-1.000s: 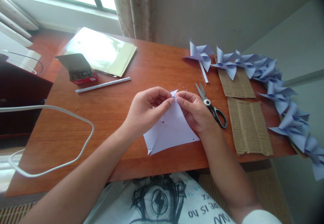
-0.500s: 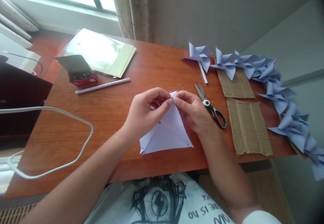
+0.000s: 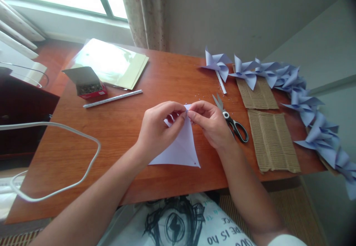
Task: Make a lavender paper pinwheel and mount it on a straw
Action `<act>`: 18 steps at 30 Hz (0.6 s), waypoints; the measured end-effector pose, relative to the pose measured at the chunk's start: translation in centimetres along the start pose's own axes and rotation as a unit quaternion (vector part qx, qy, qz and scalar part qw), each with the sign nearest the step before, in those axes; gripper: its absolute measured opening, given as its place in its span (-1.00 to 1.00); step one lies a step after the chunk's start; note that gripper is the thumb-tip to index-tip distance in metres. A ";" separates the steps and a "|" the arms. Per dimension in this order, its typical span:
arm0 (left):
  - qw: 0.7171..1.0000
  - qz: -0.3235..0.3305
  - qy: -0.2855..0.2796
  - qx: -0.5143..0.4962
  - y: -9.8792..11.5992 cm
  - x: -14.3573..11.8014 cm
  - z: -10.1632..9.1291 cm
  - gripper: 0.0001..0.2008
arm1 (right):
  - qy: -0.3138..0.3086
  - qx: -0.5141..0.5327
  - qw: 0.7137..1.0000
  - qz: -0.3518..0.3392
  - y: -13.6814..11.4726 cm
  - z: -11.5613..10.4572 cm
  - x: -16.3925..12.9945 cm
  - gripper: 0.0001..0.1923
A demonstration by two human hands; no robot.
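A pale lilac paper square, cut into flaps with small red dots at its corners, lies on the wooden table in front of me. My left hand and my right hand meet above its far corner, both pinching paper tips between thumb and fingers. My left forearm covers the sheet's left part. Black-handled scissors lie just right of my right hand.
Finished lilac pinwheels line the table's right edge, over two corrugated cardboard pieces. A white stick, a red box of pins and a clear-wrapped paper stack lie at the back left. A white cable loops at left.
The paper has turned and shifted left, so its near edge looks narrower and its left corner is under my arm. Both hands stay pinched at the top corner.
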State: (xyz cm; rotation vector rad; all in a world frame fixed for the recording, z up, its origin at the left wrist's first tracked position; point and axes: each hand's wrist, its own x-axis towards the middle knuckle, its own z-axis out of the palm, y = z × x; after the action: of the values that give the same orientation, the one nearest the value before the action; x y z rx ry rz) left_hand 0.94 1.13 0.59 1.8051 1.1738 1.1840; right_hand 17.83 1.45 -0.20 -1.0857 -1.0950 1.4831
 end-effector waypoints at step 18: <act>0.999 0.027 -0.018 0.042 0.4 0.2 -0.4 -0.90 | -0.007 -0.034 0.999 -0.028 0.1 -0.3 -0.2 -0.80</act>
State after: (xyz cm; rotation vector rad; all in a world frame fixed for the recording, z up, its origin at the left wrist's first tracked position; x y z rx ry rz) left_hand 0.71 1.20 1.18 1.9239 1.1760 1.1438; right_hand 18.14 1.26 -0.33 -1.0830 -1.1835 1.4200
